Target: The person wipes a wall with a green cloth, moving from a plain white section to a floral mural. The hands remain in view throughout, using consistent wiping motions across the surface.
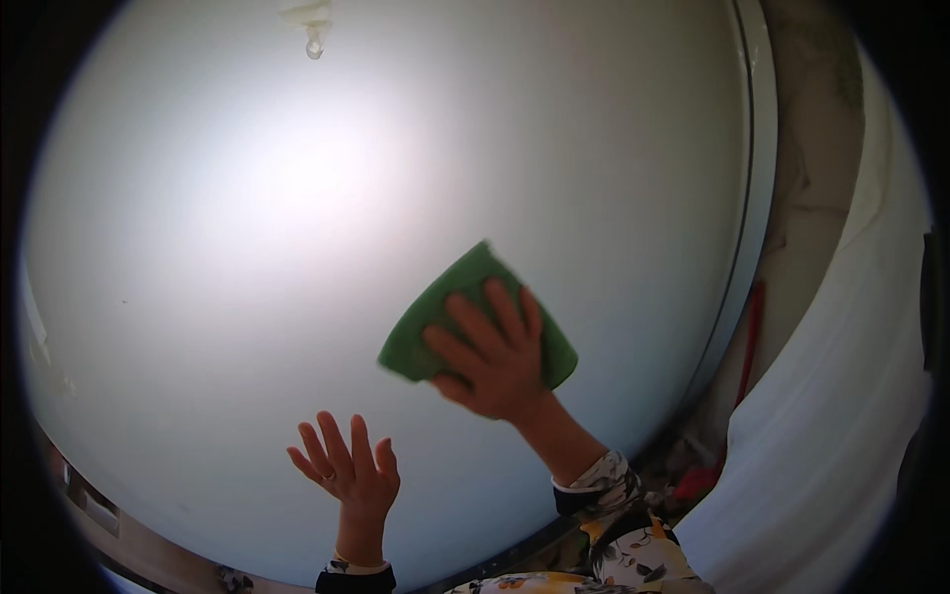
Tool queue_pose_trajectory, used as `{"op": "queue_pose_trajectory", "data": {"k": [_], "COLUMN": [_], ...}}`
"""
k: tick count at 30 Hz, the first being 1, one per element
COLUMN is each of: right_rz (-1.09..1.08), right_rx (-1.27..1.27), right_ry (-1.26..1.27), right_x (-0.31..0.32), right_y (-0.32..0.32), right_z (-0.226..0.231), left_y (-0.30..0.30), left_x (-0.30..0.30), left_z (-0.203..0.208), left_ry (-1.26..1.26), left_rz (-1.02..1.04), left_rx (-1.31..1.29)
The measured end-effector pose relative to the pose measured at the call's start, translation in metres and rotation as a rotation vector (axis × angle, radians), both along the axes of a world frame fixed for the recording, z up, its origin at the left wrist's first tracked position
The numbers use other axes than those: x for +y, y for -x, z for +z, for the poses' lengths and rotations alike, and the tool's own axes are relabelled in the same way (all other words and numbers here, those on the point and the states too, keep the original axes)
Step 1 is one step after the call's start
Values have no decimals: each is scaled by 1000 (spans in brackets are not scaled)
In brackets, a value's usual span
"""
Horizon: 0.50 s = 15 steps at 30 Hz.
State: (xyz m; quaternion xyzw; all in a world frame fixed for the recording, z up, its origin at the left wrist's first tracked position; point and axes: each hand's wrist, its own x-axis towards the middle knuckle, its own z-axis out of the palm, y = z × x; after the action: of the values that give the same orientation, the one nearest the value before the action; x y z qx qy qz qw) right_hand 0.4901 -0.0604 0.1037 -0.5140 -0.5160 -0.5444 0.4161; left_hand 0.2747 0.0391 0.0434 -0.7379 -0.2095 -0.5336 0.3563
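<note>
A folded green cloth [408, 348] lies against a large pale, frosted-looking panel [614, 148], right of the middle of the view. My right hand [490, 356] presses on the cloth with its fingers spread over it, keeping hold of it. Lower and to the left, my left hand [354, 475] is open, fingers apart, with a ring on one finger and nothing in it. Whether the left hand touches the panel I cannot tell. Both forearms come in from the lower edge, in flower-patterned sleeves with dark cuffs.
A metal frame edge [757, 148] bounds the panel on the right. Beyond it hangs white fabric [811, 445], with a thin red bar [752, 342] beside it. Near the panel's top is a pale torn scrap [315, 45], perhaps tape.
</note>
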Motion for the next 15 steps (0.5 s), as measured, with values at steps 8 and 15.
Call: {"op": "queue_pose_trajectory", "data": {"k": [8, 15], "right_rz": [-216, -157], "right_rx": [197, 547], "right_ry": [-331, -422], "right_x": [-12, -8], "right_y": [-70, -94], "right_z": [-66, -93], "left_y": [17, 24], "left_x": [40, 45], "left_z": [-76, -70], "left_ry": [-118, -127], "left_rz": [-33, -14], "left_rx": [-32, -28]}}
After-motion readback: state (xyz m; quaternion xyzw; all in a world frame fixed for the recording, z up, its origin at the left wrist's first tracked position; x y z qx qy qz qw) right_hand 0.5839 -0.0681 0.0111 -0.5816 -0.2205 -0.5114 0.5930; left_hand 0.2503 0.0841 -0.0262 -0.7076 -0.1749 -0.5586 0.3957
